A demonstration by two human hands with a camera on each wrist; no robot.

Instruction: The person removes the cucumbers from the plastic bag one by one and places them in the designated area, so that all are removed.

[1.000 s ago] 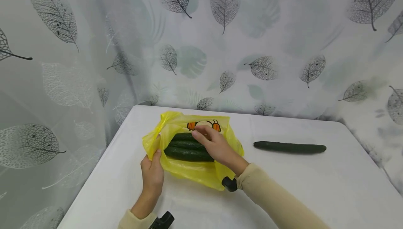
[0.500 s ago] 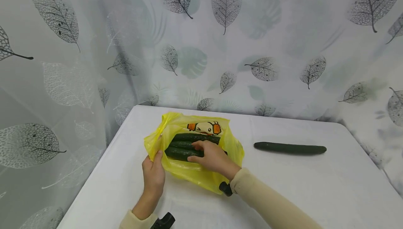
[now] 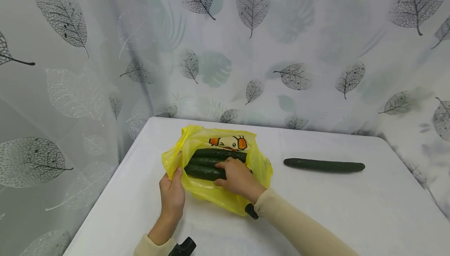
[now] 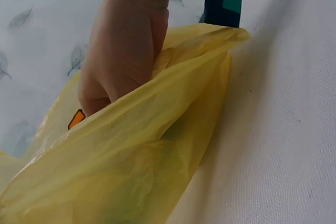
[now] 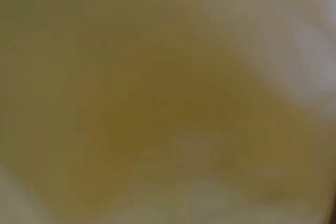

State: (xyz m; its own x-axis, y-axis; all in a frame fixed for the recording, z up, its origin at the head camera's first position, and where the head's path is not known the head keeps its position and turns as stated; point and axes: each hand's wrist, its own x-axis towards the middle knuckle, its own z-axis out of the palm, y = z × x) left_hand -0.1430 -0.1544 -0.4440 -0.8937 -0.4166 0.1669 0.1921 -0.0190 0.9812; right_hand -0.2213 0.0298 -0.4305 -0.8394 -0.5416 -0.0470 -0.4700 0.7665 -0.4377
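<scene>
A yellow plastic bag (image 3: 261,166) with a cartoon print lies open on the table, with three dark green cucumbers visible inside. My left hand (image 3: 172,197) pinches the bag's left rim, thumb on the near side. Inside the mouth, my right hand (image 3: 240,178) grips the nearest cucumber (image 3: 204,172), thumb in front and fingers over it; the fingertips are partly hidden. In the left wrist view, the right hand (image 4: 123,51) reaches down behind the yellow bag wall (image 4: 131,150). The right wrist view is only a yellowish blur.
A single cucumber (image 3: 324,165) lies on the white table (image 3: 316,205) to the right of the bag. Leaf-patterned curtains (image 3: 218,52) hang behind the table and along its left side.
My right hand has come down from above the bag's mouth onto the nearest cucumber. The left hand keeps its hold on the bag rim, shifted very slightly right.
</scene>
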